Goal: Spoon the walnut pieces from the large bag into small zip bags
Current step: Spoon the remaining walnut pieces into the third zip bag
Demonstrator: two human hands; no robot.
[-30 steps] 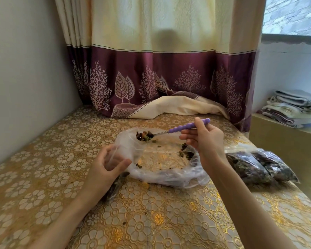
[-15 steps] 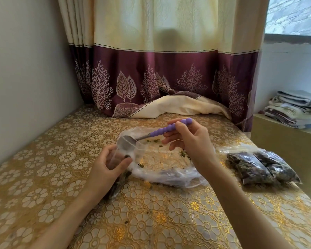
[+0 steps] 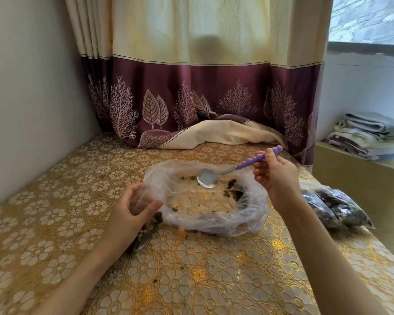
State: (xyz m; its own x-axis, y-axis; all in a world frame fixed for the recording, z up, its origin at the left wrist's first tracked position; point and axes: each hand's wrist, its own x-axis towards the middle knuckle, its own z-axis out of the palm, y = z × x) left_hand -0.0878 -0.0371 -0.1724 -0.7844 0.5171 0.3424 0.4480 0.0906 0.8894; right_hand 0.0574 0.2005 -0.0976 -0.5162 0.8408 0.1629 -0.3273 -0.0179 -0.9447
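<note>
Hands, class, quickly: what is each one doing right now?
Left hand: fingers curled round the mouth of the small zip bag, holding it open.
Right hand: pinching the purple-handled spoon, its bowl empty over the large bag.

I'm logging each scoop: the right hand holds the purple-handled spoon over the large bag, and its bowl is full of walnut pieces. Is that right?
Not quite. The head view shows the right hand holding the purple-handled spoon over the large bag, but its bowl is empty.
</note>
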